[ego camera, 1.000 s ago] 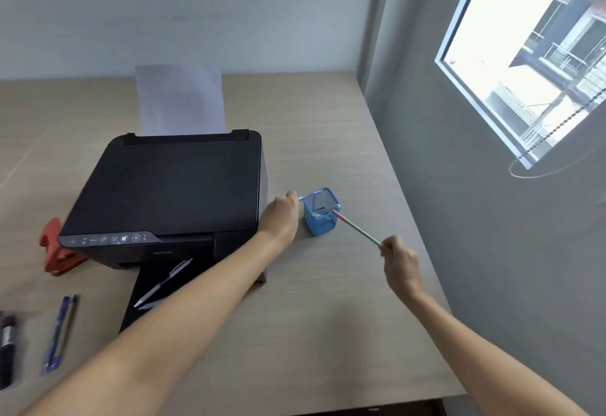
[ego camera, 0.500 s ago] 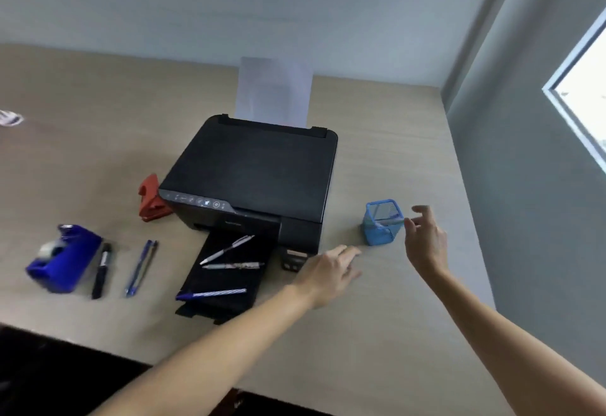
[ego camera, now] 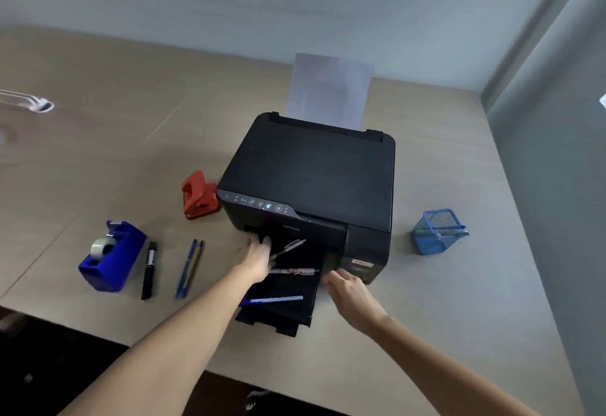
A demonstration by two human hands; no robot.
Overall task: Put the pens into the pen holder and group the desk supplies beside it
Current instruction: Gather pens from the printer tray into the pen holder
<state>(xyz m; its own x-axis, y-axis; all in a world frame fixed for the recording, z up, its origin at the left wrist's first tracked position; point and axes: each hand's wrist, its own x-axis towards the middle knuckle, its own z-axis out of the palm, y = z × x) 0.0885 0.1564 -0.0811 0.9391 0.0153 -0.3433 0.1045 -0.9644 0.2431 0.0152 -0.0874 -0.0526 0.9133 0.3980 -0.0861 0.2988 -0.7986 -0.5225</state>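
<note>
Pale wooden worktop (ego camera: 98,160) by grey wall; left hand (ego camera: 257,260) fingers reaching at silver pen (ego camera: 290,247), grip unclear; right hand (ego camera: 352,296) loosely open, empty.

both hands (ego camera: 259,260) (ego camera: 349,292) over pens (ego camera: 295,271) on printer tray (ego camera: 295,312)

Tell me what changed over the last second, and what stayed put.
The right hand let go of the pen it held at the blue pen holder; that pen now sits inside. The left hand left the holder. Both moved to the printer's output tray, the left touching the white pen. The other tray pens, tape dispenser and red hole punch stayed put.
</note>
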